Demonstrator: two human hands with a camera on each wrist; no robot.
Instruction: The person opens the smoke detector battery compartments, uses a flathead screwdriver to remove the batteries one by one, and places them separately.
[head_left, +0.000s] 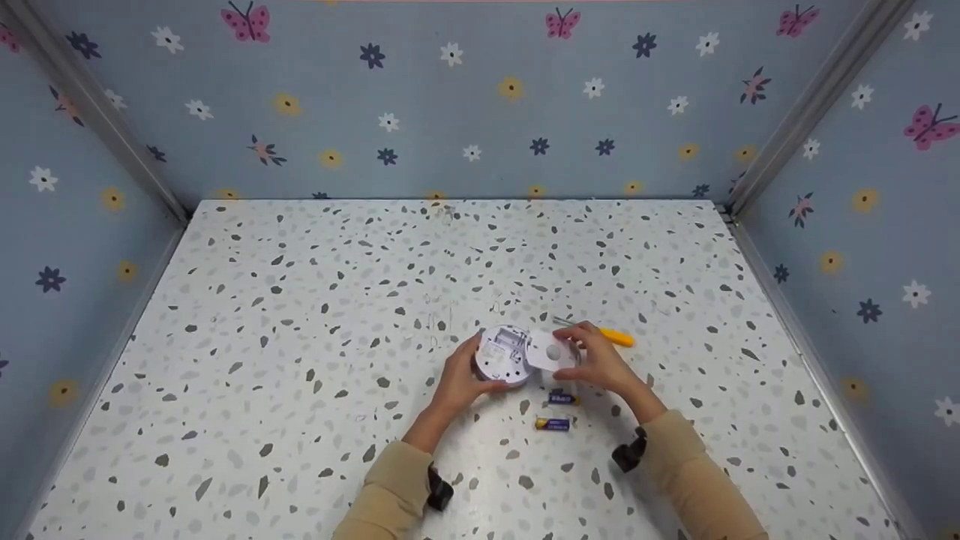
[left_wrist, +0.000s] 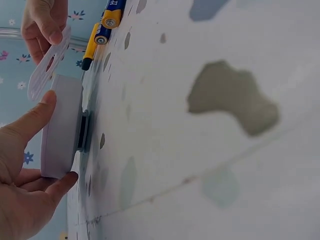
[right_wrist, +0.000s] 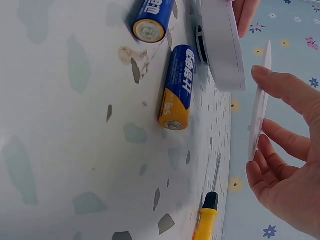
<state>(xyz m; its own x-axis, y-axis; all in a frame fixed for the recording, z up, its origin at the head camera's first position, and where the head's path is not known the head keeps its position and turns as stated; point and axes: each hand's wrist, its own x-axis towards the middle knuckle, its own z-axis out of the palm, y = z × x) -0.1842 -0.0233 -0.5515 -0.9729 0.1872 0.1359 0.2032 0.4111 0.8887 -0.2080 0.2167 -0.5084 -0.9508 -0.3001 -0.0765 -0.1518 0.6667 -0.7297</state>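
My left hand point(head_left: 457, 381) grips a round white device point(head_left: 495, 355) by its sides. Its face is turned up, and a battery slot and small fittings show in it. In the left wrist view the thumb lies on the face edge of the device point(left_wrist: 64, 125), and a dark-slotted foot shows on its underside near the table. To the right, my right hand point(head_left: 602, 364) pinches a thin white cover plate point(head_left: 538, 349) between thumb and fingers. That plate point(right_wrist: 260, 107) is tilted, held beside the device's open face; a round spot marks its middle.
Two blue and yellow batteries point(head_left: 562, 399) lie on the speckled table point(head_left: 300, 360), just below my hands. A screwdriver point(head_left: 616, 337) with a yellow handle lies beyond the right hand, partly hidden by it. Flower-patterned walls point(head_left: 450, 112) stand at the back and both sides.
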